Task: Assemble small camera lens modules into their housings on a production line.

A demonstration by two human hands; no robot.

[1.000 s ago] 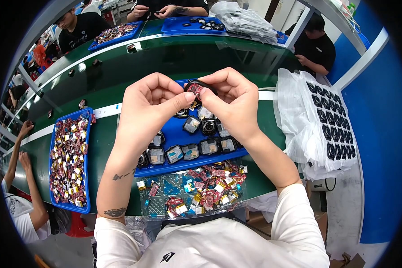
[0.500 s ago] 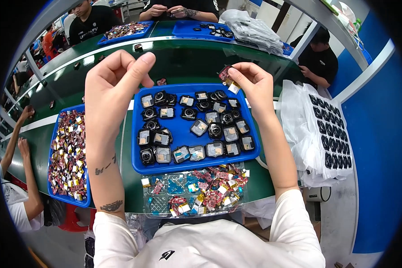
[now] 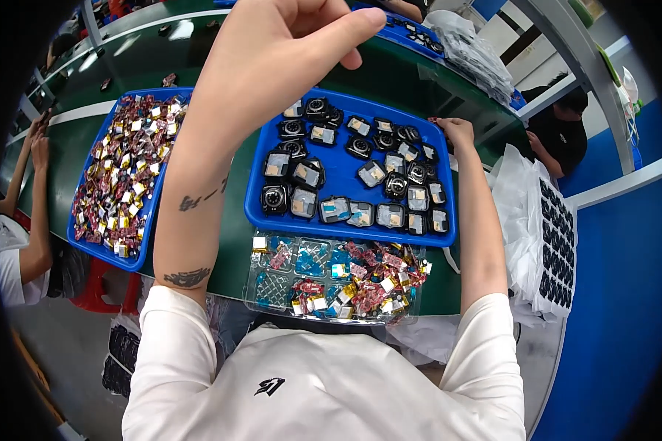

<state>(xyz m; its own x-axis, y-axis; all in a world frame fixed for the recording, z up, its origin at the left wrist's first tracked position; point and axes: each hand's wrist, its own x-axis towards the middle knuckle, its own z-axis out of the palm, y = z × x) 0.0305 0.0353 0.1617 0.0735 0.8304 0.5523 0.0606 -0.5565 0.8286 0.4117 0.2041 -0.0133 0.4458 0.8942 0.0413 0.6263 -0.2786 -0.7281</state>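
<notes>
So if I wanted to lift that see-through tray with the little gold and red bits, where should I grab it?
Probably by the two short ends of the clear plastic tray, one hand each side, coming from left and right. It lies flat at the table's near edge, looks thin and bendy, and is heaped with loose parts, so a one-sided grip would likely tip it. The blue tray blocks its far side.

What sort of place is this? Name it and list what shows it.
Probably an electronics assembly line. A long green bench carries a blue tray of small square device bodies, a second tray heaped with small parts, and other workers sit along and across it.
</notes>
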